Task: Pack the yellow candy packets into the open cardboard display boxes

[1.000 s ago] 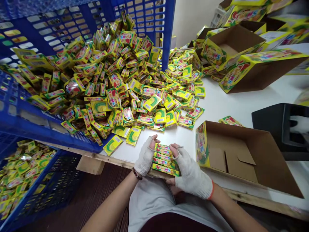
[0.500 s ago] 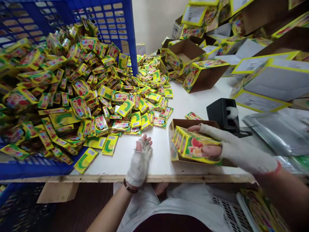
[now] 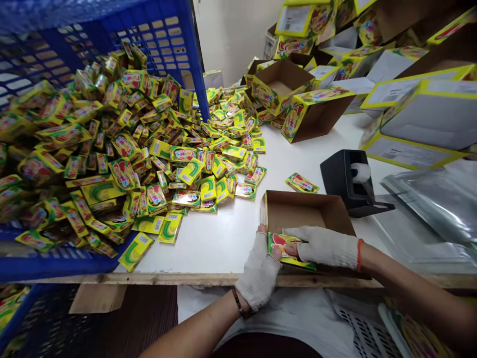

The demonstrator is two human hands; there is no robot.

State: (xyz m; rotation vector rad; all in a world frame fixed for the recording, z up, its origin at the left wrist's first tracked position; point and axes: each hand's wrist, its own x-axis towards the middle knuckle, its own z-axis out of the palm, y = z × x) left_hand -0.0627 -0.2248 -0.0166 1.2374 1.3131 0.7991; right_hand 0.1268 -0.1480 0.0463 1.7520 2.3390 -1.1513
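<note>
Both my hands wear white fingerless gloves. My right hand lies over a stack of yellow-green packets at the near end of an open cardboard box, fingers closed over the stack. My left hand presses against the box's near left corner, thumb touching the packets. The far part of the box shows a bare brown floor.
A big heap of the same packets spills from a tipped blue crate onto the white table. A black tape dispenser stands right of the box. More open boxes and clear plastic sheets lie further right.
My right hand carried the stack of packets from the table edge into the box and pushed it down to the near end. My left hand moved right to the box corner.
</note>
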